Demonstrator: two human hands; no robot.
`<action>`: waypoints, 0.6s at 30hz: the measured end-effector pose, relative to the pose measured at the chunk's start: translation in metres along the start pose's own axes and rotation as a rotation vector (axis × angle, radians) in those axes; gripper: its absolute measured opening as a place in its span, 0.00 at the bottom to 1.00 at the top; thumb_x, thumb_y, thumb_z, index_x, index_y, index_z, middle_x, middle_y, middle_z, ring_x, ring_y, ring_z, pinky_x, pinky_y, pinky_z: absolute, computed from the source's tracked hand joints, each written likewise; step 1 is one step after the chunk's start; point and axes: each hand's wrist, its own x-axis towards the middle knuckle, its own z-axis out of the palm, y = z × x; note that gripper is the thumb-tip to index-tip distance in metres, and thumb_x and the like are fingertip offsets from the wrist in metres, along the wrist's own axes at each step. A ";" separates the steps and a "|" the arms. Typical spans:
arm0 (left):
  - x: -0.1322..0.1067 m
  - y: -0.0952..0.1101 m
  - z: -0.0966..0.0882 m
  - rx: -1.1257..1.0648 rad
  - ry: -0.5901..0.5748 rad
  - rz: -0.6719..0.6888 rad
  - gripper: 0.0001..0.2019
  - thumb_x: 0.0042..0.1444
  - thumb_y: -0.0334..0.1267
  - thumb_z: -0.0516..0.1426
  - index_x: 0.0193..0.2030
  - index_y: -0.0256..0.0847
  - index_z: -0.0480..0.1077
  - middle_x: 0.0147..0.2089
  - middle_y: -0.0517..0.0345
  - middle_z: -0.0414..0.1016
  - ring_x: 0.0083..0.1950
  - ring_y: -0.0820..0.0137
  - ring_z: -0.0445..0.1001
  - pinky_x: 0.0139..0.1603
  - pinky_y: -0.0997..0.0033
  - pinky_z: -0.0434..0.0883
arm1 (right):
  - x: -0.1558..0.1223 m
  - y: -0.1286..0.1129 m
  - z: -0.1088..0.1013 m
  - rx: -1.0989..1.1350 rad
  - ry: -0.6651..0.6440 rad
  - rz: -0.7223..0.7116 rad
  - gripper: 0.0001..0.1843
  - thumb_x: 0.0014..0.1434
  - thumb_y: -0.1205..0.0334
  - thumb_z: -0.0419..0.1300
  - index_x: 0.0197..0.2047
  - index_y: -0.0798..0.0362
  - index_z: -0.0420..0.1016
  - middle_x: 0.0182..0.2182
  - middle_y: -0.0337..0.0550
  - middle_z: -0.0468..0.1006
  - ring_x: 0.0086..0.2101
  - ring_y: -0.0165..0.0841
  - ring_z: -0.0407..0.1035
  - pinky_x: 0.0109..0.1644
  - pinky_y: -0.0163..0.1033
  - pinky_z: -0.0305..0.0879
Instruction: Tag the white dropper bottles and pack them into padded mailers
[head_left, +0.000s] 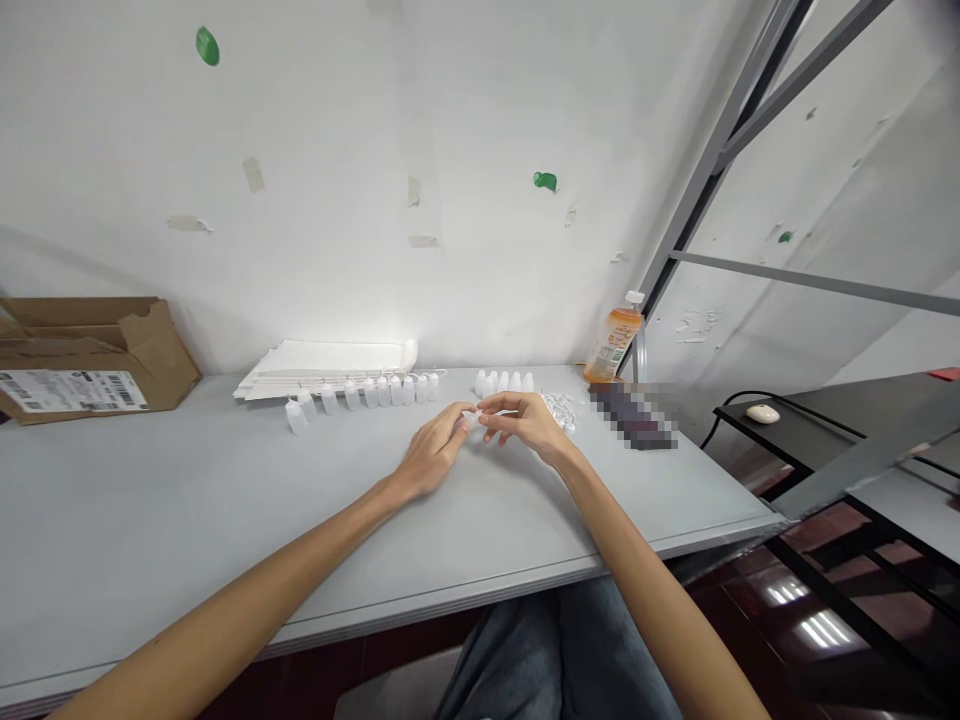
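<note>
A small translucent white squeeze bottle (470,421) lies between my hands just above the table, mostly covered by fingers. My left hand (437,447) is closed around it from the left. At its right end, the thumb and fingers of my right hand (523,421) come together in a pinch; anything small between them is hidden. Behind my right hand stands a group of small white bottles (504,382). Beside that hand is a pile of small white plastic caps (561,410). To the left runs a row of similar bottles (352,396) with tips and caps on.
White flat sheets or envelopes (330,358) lie stacked against the wall behind the row. An opened cardboard box (90,355) sits at the far left. An orange drink bottle (615,338) and a blurred dark object (634,415) are at the right, near a metal frame (694,200).
</note>
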 end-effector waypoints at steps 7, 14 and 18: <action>0.000 0.003 -0.001 0.000 0.032 -0.023 0.16 0.65 0.43 0.40 0.50 0.44 0.65 0.38 0.60 0.72 0.38 0.67 0.69 0.42 0.67 0.62 | -0.001 -0.002 0.000 -0.006 -0.041 0.013 0.16 0.49 0.55 0.67 0.39 0.57 0.79 0.32 0.46 0.78 0.30 0.36 0.76 0.26 0.34 0.68; 0.000 0.002 -0.001 0.016 0.009 -0.044 0.15 0.65 0.42 0.40 0.48 0.44 0.64 0.29 0.63 0.66 0.33 0.68 0.66 0.37 0.69 0.60 | -0.002 -0.004 0.003 -0.036 -0.044 0.026 0.16 0.46 0.57 0.68 0.38 0.57 0.78 0.31 0.46 0.77 0.27 0.34 0.75 0.24 0.34 0.66; -0.001 0.003 -0.002 0.029 0.006 -0.041 0.13 0.64 0.41 0.40 0.47 0.44 0.62 0.24 0.65 0.60 0.29 0.69 0.63 0.33 0.71 0.57 | -0.003 -0.007 0.006 -0.070 -0.047 0.022 0.18 0.47 0.54 0.68 0.38 0.57 0.78 0.31 0.46 0.77 0.27 0.34 0.74 0.24 0.34 0.66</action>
